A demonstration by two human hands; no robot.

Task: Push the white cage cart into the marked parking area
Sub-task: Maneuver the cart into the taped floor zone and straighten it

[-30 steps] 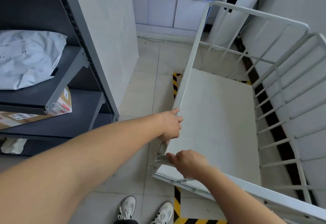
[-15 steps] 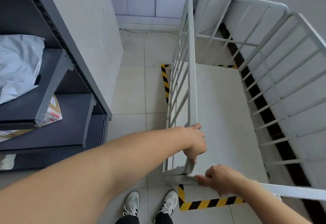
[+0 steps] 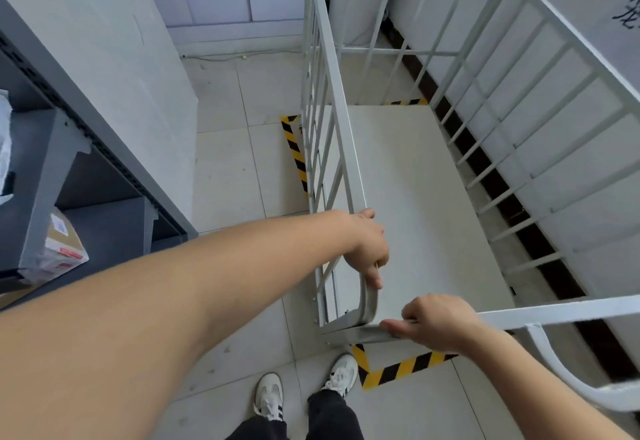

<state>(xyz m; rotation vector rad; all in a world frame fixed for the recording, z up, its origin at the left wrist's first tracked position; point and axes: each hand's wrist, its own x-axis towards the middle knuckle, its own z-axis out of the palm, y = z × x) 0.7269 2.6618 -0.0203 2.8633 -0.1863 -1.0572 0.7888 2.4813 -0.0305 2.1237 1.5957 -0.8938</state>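
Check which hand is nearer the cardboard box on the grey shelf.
Left. The left hand grips the cart's side rail, toward the cardboard box; the right hand holds the near rail, farther away.

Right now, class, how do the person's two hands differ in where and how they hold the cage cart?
The left hand wraps the side panel's top rail at its curved corner, while the right hand grips the near horizontal rail. The left arm reaches further forward; the right stays nearer the body. Both are closed on the white cage cart.
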